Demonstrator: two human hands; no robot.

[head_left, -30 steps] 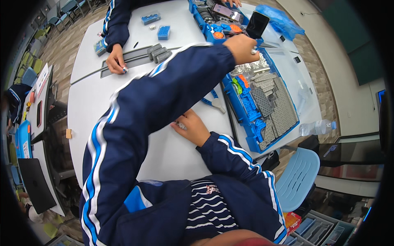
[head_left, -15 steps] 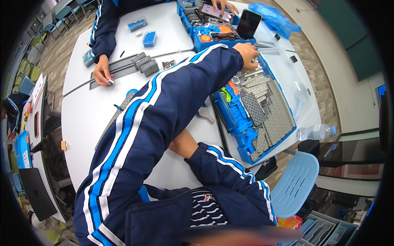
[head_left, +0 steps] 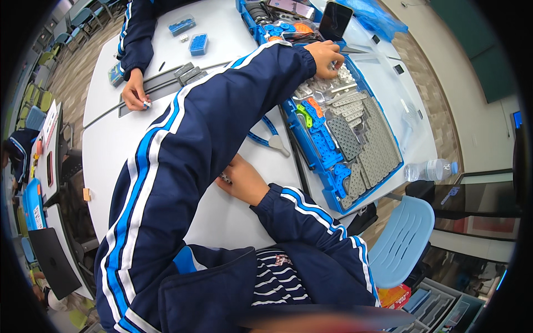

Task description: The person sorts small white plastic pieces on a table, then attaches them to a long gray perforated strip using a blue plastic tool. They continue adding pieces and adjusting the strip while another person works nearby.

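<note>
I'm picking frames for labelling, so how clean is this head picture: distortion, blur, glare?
Head view: strong fisheye, the white table edge bows and the corners go black; a blurred reddish smear crosses the bottom edge; the left hand over the blue parts tray is sharp; lighting is even, without harsh glare.

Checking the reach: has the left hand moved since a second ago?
Yes. The left hand came down from beside the dark phone into the blue parts tray, onto the grey pieces.

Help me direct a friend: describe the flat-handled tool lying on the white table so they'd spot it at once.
Start at the big blue parts tray on the white table. Just off its left edge, beyond the right hand, lies the tool: thin blue handles ending in a pale grey head, alone on bare tabletop.
</note>
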